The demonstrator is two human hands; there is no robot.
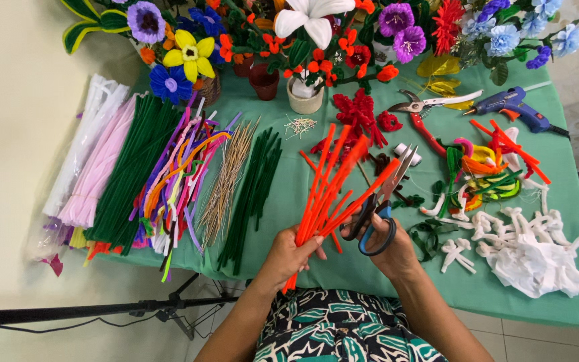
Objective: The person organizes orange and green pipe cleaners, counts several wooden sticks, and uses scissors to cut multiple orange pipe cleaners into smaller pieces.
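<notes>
— Hands first; what does each one hold?

— Left hand (288,255) is closed round the lower end of a bunch of orange pipe cleaners (326,191), which fan upward over the green tablecloth (537,298); right hand (389,249) has its fingers through the blue loops of a pair of scissors (382,208), blades parted about one orange stem.

— And round about?

— To the left lie bundles of white, pink and dark green pipe cleaners (125,171), then a mixed-colour bundle (179,174) and thin wooden sticks (228,181); to the right, a heap of white twisted pieces (527,251); further back, red-handled pruners (420,110), a blue glue gun (512,106) and pots of made flowers (306,40) along the far edge.
</notes>
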